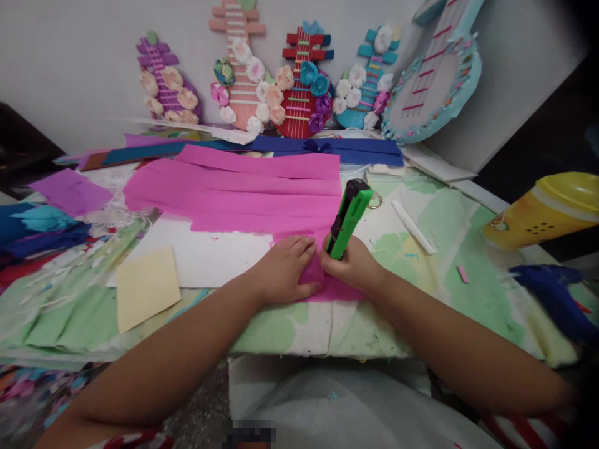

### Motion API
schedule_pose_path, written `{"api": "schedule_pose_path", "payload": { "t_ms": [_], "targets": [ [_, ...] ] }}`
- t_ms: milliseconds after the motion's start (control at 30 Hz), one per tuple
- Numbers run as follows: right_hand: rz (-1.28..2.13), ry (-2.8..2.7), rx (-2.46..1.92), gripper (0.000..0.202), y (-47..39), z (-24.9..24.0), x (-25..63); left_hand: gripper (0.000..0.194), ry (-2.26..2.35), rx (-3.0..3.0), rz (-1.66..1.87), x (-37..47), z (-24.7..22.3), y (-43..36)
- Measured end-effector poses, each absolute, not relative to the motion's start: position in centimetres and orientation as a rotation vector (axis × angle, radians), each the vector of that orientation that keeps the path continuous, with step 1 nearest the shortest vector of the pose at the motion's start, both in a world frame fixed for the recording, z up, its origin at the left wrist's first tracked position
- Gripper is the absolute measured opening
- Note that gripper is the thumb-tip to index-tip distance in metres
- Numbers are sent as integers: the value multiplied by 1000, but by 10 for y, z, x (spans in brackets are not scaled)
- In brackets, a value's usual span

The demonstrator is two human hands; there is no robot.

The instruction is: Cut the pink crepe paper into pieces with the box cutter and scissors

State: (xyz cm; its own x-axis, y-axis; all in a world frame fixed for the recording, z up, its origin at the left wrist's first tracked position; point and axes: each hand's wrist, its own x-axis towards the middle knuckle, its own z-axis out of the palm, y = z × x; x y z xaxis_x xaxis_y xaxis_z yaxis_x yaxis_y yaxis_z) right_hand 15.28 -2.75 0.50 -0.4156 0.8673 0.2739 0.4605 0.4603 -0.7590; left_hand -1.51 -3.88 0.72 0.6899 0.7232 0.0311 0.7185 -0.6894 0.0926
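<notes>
My right hand (352,265) grips a green and black utility knife (348,217), its tip down on a strip of pink crepe paper (243,187) near the table's front edge. My left hand (285,269) lies flat on the same pink strip just left of the knife, fingers pressed down on it. The pink paper spreads out in several long overlapping strips across the middle of the table.
A cream paper square (146,287) lies at front left on white sheets. Blue paper strips (327,148) run along the back, below several paper guitars with flowers (299,87) against the wall. A yellow bottle (545,211) and a blue glue gun (555,293) sit at right.
</notes>
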Motion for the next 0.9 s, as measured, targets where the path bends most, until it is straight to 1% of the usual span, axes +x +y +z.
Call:
{"api": "schedule_pose_path", "payload": {
  "t_ms": [200, 467, 667, 900],
  "targets": [
    [712, -2083, -1114, 10, -28, 7, 149, 66, 1180, 2804, 142, -15, 8, -39],
    [725, -2042, -1180, 14, -26, 4, 152, 70, 1209, 2800, 124, -15, 8, -39],
    [709, -2078, -1169, 13, -27, 6, 149, 65, 1186, 2799, 201, -15, 7, -39],
    [845, -1824, -1187, 26, -22, 3, 157, 71, 1224, 2841, 120, -16, 5, -39]
  ]
}}
